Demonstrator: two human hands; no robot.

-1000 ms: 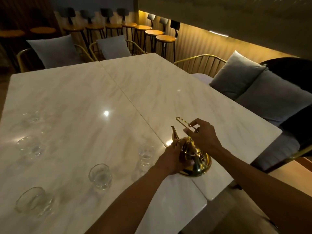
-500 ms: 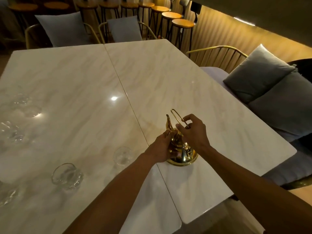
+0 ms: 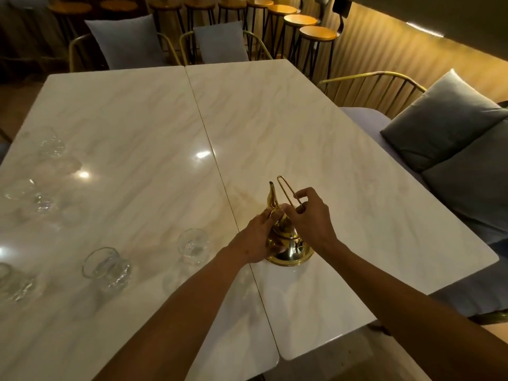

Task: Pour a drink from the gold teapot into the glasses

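The gold teapot (image 3: 288,244) stands on the right marble table (image 3: 316,149), close to the seam between the two tables. My left hand (image 3: 257,239) grips its body from the left. My right hand (image 3: 309,218) pinches the thin wire handle above the lid, and the spout points away from me. Clear glasses stand on the left table: one (image 3: 193,246) just left of the teapot, another (image 3: 105,266) further left, and several more (image 3: 41,200) toward the left edge.
Two marble tables are pushed together, with the left table (image 3: 123,119) holding the glasses. Grey cushions (image 3: 445,119) lie on a bench at the right. Gold-framed chairs with cushions (image 3: 123,42) stand at the far side, with bar stools (image 3: 316,34) behind.
The view has tilted down and shifted, so the tables fill more of the frame. Both hands have stayed on the teapot, which has not left the table.
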